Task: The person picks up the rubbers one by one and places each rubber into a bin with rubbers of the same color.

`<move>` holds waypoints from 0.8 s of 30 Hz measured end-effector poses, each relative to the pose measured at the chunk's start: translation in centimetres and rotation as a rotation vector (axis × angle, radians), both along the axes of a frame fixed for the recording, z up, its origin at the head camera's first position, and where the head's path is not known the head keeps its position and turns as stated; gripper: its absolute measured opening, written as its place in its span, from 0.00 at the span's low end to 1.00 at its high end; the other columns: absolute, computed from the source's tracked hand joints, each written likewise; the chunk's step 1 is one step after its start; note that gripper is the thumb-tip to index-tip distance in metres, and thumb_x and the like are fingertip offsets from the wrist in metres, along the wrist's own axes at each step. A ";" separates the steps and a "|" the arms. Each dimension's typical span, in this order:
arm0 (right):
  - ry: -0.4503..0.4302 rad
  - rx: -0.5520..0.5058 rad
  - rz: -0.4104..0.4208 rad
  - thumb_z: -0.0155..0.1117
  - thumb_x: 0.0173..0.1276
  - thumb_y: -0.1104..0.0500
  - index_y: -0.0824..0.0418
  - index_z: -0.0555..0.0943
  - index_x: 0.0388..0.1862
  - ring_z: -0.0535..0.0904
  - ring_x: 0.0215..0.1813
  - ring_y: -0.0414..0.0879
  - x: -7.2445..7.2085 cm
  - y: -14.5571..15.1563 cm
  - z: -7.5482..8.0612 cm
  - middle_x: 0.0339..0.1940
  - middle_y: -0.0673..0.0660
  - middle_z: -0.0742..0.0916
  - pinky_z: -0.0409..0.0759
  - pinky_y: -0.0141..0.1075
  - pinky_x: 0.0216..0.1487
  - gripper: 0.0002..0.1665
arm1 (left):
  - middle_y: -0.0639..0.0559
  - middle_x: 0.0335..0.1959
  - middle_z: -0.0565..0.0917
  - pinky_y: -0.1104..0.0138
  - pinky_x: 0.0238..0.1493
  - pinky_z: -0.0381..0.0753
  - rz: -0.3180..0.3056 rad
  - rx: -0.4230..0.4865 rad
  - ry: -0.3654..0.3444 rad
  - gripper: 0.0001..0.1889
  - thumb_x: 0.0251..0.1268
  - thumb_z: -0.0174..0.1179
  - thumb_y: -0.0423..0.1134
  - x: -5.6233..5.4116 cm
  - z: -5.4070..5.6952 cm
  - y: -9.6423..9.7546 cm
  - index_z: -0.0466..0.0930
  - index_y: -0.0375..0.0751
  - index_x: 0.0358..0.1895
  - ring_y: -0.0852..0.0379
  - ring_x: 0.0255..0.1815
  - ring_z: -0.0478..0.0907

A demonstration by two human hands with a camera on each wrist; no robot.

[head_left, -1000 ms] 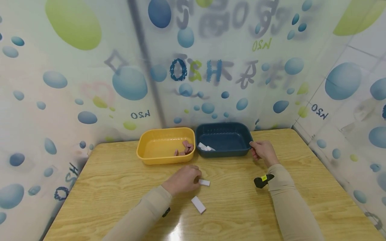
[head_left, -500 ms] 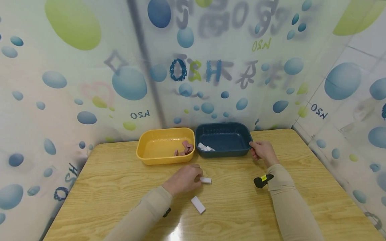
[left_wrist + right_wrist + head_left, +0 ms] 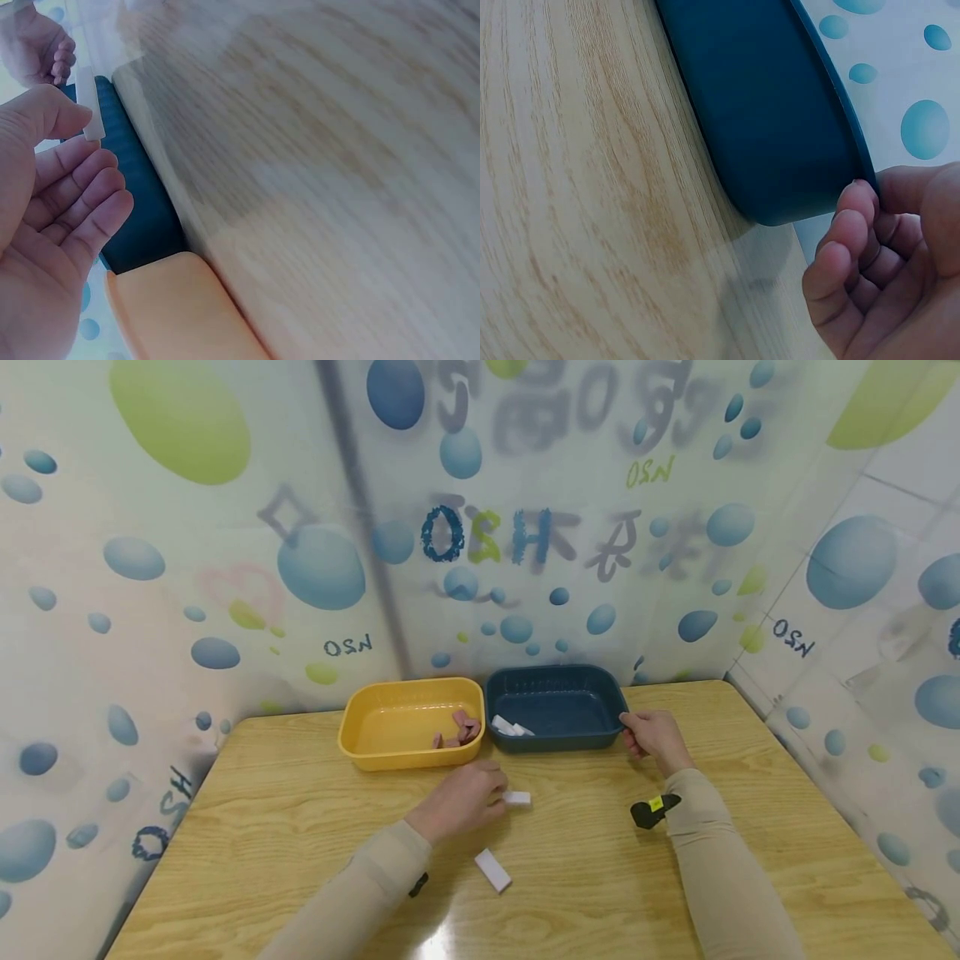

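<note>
My left hand [image 3: 463, 800] pinches a small white block [image 3: 517, 798] between thumb and forefinger, above the table in front of the bins. In the left wrist view that block [image 3: 88, 105] sticks out past the thumb tip. A second white block [image 3: 493, 870] lies on the table nearer to me. My right hand [image 3: 654, 737] grips the right rim of the dark blue bin [image 3: 555, 743]; the right wrist view shows thumb and fingers pinching the bin's edge [image 3: 847, 112]. Several white blocks [image 3: 512, 727] lie in that bin's left front corner.
A yellow bin [image 3: 412, 762] stands beside the blue bin on its left, with several reddish-brown blocks [image 3: 467, 727] in its right front corner. Both stand near the back of the wooden table [image 3: 300, 827], before a patterned wall covering [image 3: 465, 460].
My left hand has moved slightly away from me, toward the bins, carrying the white block. The right hand stays on the blue bin's rim.
</note>
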State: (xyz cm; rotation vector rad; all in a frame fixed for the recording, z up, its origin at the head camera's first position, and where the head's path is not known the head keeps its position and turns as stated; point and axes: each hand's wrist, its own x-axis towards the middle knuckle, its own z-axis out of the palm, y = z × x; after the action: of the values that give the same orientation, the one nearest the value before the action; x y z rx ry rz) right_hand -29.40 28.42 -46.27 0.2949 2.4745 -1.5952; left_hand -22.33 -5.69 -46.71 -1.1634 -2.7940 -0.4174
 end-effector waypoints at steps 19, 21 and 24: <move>-0.007 -0.003 -0.006 0.50 0.84 0.53 0.71 0.77 0.36 0.73 0.24 0.41 0.0 0.0 -0.1 0.19 0.48 0.77 0.76 0.35 0.28 0.22 | 0.52 0.36 0.83 0.67 0.43 0.83 0.009 0.044 0.065 0.04 0.66 0.69 0.38 -0.6 1.4 1.0 0.86 0.41 0.39 0.59 0.37 0.78; -0.004 -0.003 -0.004 0.50 0.84 0.54 0.71 0.77 0.36 0.73 0.23 0.41 0.0 0.0 -0.1 0.19 0.48 0.77 0.76 0.34 0.28 0.22 | 0.52 0.36 0.82 0.67 0.43 0.83 0.013 0.050 0.071 0.04 0.66 0.69 0.37 -0.8 1.6 1.1 0.86 0.41 0.39 0.59 0.36 0.77; 0.002 -0.002 -0.005 0.50 0.83 0.54 0.72 0.77 0.37 0.73 0.23 0.40 0.0 0.0 -0.1 0.19 0.48 0.77 0.76 0.34 0.28 0.22 | 0.53 0.35 0.82 0.68 0.42 0.82 0.017 0.058 0.080 0.04 0.66 0.69 0.37 -0.9 1.9 1.3 0.85 0.41 0.38 0.60 0.36 0.76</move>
State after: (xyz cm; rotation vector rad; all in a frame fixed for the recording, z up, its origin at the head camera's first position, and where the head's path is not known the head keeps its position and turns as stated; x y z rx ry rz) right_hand -29.40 28.38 -46.34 0.2998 2.4757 -1.6002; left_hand -23.26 -4.43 -44.80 -1.1175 -2.7034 -0.4380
